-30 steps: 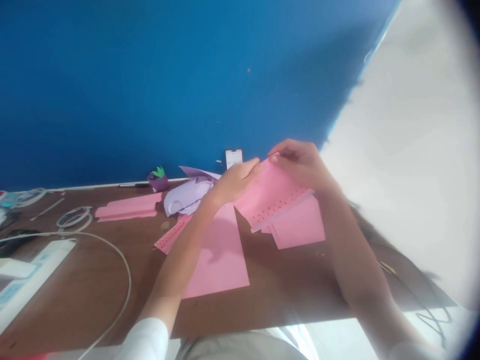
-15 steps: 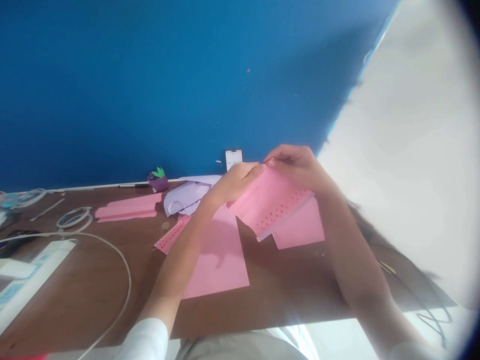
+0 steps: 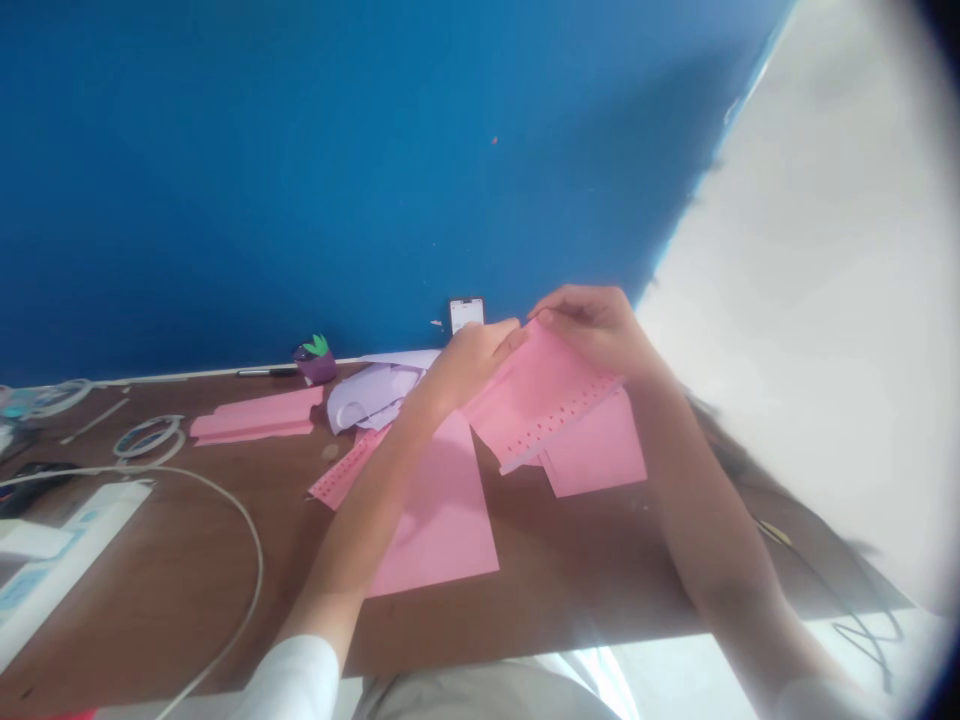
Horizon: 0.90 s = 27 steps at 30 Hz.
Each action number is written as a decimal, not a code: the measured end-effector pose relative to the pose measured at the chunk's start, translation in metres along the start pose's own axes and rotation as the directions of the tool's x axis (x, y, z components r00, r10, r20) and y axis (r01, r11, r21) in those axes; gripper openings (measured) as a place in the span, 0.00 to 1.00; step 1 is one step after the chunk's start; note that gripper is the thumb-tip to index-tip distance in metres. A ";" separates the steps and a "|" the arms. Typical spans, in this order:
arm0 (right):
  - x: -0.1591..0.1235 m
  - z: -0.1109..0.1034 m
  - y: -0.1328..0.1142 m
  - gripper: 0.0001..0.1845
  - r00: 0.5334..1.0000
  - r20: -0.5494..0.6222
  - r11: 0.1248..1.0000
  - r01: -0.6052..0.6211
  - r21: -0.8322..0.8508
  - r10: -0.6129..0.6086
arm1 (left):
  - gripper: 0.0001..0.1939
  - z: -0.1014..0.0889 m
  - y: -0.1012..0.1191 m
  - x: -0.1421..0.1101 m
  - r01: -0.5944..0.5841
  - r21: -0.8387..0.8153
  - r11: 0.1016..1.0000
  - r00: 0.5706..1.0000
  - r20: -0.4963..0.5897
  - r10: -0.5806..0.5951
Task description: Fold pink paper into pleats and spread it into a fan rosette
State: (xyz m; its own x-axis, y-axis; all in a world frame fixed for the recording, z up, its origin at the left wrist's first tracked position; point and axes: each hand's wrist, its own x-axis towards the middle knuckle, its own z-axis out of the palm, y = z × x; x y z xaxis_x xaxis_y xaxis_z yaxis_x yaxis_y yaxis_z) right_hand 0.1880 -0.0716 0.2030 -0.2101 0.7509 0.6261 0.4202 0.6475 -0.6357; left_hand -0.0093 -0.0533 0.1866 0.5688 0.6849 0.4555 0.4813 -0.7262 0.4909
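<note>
Between my two hands I hold up a sheet of pink paper (image 3: 536, 390) whose lower edge carries rows of small red marks. My left hand (image 3: 476, 355) pinches its upper left side. At the top edge, the thumb and fingers of my right hand (image 3: 589, 320) are closed on the same sheet. Beneath and to the right lies another pink sheet (image 3: 600, 450). A larger pink sheet (image 3: 442, 520) rests flat on the table under my left forearm. Left of that forearm shows a pink piece with red marks (image 3: 349, 475), partly hidden by the arm.
Crumpled lilac paper (image 3: 367, 395), folded pink paper (image 3: 259, 415) and a small purple pot (image 3: 317, 366) stand along the back. A phone (image 3: 466, 313) leans on the blue wall. At left are tape rolls (image 3: 150, 435), a white power strip (image 3: 71, 560) and a looping cable (image 3: 259, 560).
The held pink sheet has shifted slightly, its lower left corner moving up and left. Both hands keep their pinch and have hardly moved.
</note>
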 end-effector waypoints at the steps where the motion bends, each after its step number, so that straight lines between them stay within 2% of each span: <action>1: 0.000 0.000 0.000 0.09 1.000 -0.006 1.000 0.001 -0.005 -0.001 | 0.24 0.000 -0.001 0.000 -0.003 0.013 1.000 1.000 0.001 0.003; 5: -0.002 0.000 0.000 0.09 0.999 -0.030 1.000 -0.022 -0.003 0.022 | 0.23 0.001 -0.002 0.000 -0.003 0.039 0.999 1.000 0.006 0.002; 12: -0.001 -0.009 0.008 0.07 0.995 -0.087 0.998 -0.045 -0.034 0.042 | 0.25 0.000 -0.008 0.002 0.011 -0.013 1.000 1.000 -0.006 -0.011; 19: 0.001 -0.014 0.010 0.07 0.994 -0.112 0.997 -0.016 -0.070 0.008 | 0.19 -0.007 -0.004 -0.001 0.044 -0.085 0.995 0.999 0.028 -0.041; 27: -0.001 -0.010 0.006 0.07 0.994 -0.101 0.999 -0.050 -0.011 0.049 | 0.14 -0.006 -0.004 -0.001 0.034 -0.078 0.996 0.998 0.060 -0.029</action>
State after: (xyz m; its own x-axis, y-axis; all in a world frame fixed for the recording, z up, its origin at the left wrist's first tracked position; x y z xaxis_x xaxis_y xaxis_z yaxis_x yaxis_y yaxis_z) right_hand 0.1993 -0.0698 0.2025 -0.0994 0.7646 0.6368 0.4395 0.6079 -0.6613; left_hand -0.0158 -0.0512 0.1885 0.5937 0.7008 0.3955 0.4470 -0.6959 0.5621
